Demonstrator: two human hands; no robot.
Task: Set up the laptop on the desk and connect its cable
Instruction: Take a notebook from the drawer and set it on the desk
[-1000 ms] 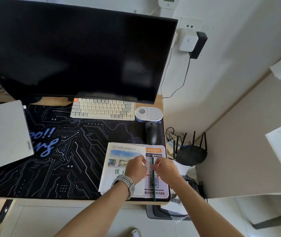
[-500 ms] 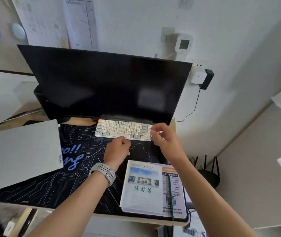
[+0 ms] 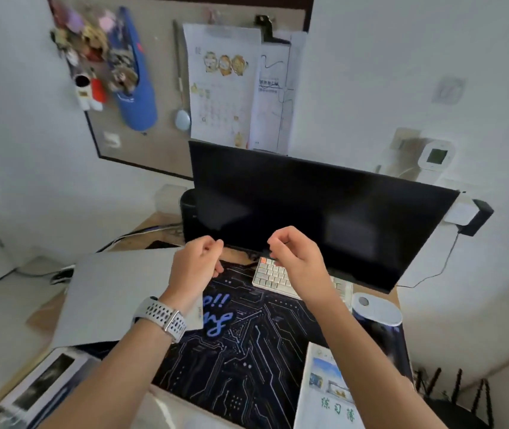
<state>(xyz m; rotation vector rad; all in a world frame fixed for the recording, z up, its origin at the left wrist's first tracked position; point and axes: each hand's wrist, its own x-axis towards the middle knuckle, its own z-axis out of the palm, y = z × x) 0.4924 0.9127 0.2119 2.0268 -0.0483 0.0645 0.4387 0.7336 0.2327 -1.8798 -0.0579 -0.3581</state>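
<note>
A closed grey laptop (image 3: 117, 292) lies flat at the left of the desk, partly on the black circuit-pattern desk mat (image 3: 247, 351). My left hand (image 3: 196, 261), with a white watch on the wrist, hovers over the laptop's right edge, fingers loosely curled and holding nothing. My right hand (image 3: 296, 255) hangs in the air in front of the monitor (image 3: 308, 218), also loosely curled and empty. Dark cables (image 3: 141, 233) run along the desk behind the laptop. I cannot tell which one is the laptop's.
A white keyboard (image 3: 273, 275) sits under the monitor, with a white oval device (image 3: 377, 308) to its right. An exercise book (image 3: 327, 391) lies at the front right. A black adapter (image 3: 476, 221) is plugged into the wall. A black router (image 3: 451, 407) stands below the desk's right end.
Both hands lifted off the exercise book and moved up and left, past the keyboard, to hover near the laptop. My view swung up and left.
</note>
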